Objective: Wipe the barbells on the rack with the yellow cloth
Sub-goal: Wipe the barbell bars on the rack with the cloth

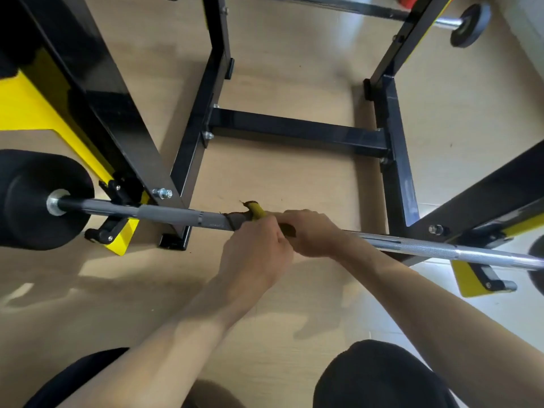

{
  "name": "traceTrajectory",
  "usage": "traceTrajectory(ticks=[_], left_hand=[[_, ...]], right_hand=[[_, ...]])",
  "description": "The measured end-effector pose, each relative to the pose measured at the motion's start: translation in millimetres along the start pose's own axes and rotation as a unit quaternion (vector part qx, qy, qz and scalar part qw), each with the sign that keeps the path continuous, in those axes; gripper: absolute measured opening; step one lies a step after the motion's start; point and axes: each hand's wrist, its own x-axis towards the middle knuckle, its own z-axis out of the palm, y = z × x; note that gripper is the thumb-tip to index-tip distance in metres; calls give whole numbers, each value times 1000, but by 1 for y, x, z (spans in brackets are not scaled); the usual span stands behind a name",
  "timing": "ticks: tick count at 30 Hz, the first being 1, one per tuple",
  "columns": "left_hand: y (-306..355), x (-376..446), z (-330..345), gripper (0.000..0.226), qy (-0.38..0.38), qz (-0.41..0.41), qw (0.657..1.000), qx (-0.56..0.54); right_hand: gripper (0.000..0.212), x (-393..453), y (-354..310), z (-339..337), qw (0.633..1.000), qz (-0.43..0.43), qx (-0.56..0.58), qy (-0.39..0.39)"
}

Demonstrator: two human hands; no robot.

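Observation:
A steel barbell (pixel 182 215) lies across the black and yellow rack (pixel 123 134), running from a black weight plate (pixel 32 201) at the left to the right edge. The yellow cloth (pixel 255 211), dark and soiled in places, is wrapped over the bar's middle. My left hand (pixel 254 248) grips the cloth-covered bar from the near side. Just to its right, my right hand (pixel 313 232) curls around the bar and the cloth's other end. Most of the cloth is hidden under both hands.
The rack's black base frame (pixel 297 132) stands on the wooden floor behind the bar. A second barbell with a small black plate (pixel 471 23) sits at the top right. My knees in dark trousers (pixel 382 375) fill the bottom edge.

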Motion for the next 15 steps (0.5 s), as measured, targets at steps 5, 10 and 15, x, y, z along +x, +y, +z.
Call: traceTrajectory(ticks=[5,10,15], left_hand=[[-19,6,1,35,75,77,993,44],[-66,24,1,75,31,50,969,238],[-106,30,-18,75,59,35,975,213]], right_hand=[[26,24,-34,4,984,-8,-172,-38],[34,50,-54,17,987,-14,-159,19],[42,73,-71,28,991,6,-132,14]])
